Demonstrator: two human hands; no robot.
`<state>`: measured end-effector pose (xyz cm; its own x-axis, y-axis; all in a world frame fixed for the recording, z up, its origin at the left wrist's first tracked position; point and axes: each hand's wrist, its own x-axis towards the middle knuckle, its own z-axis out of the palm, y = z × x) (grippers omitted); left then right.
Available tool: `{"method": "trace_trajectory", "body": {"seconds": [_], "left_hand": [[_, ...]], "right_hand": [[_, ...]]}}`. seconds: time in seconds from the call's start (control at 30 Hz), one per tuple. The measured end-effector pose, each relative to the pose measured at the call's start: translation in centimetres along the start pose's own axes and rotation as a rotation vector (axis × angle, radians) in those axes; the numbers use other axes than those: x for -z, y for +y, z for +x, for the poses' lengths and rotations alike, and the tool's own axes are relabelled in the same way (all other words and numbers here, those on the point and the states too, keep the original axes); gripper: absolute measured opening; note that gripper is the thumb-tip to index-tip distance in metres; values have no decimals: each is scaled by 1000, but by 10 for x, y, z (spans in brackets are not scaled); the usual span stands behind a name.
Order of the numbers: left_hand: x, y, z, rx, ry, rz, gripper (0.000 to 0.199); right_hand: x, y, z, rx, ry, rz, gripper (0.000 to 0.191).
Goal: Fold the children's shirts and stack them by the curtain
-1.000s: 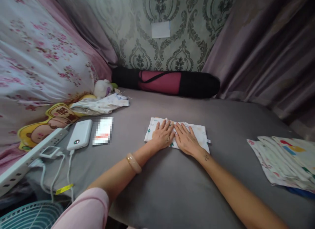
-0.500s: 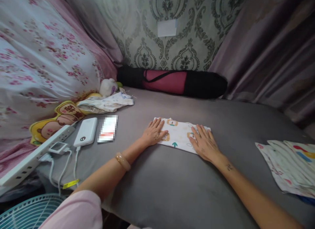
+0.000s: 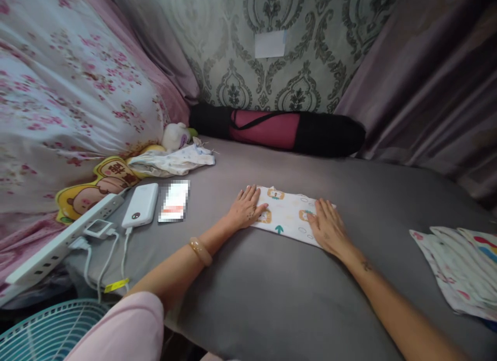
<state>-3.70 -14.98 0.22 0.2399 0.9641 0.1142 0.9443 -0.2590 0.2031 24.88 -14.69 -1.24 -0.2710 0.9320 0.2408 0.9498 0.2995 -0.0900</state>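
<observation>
A folded white cloth printed with orange lion-like faces and green arrows lies flat on the grey bed sheet. My left hand presses flat on its left end, fingers stretched out. On its right end rests my right hand, palm down with the fingers extended. Neither hand grips the cloth; both lie on top of it. The parts of the cloth under my palms are hidden.
A stack of folded cloths lies at right. On the left are a power bank, a blurred phone-like rectangle, a power strip, a crumpled garment and a fan. Behind lies a black-and-pink bag.
My right hand has slid slightly to the right along the cloth, uncovering more of its print. My left hand stays on the left end. The whole view has shifted a little.
</observation>
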Motion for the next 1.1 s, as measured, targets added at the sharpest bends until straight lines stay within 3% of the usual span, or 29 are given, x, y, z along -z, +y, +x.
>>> {"method": "trace_trajectory", "body": {"seconds": [0.17,0.27,0.4,0.53,0.63,0.73,0.8,0.9,1.0,1.1], "left_hand": [[-8,-5,1,14,-65,-14,75],[-2,-2,0,11,-90,-11,73],[3,4,-3,-12,19,33,67],[-3,0,-7,-18,-11,7,66],[-6,-5,-7,-21,-38,-29,67],[-5,-5,-8,-19,-19,-59,66],[-3,-5,-8,-8,-7,-87,64],[-1,-5,-10,30,22,-150,61],[0,-6,-11,75,55,-206,58],[0,-6,-10,88,77,-220,55]], "right_hand": [[-18,8,-2,8,-17,5,70],[-7,5,1,-12,-70,-28,69],[11,-17,8,30,-29,-85,66],[4,-33,9,102,-62,-40,62],[-4,-31,7,102,-106,-40,62],[2,-32,11,83,-151,-48,62],[11,-42,18,63,-179,-55,61],[18,-72,31,108,-111,-40,60],[9,-100,37,196,-65,14,59],[-8,-109,36,220,-103,37,58]]}}
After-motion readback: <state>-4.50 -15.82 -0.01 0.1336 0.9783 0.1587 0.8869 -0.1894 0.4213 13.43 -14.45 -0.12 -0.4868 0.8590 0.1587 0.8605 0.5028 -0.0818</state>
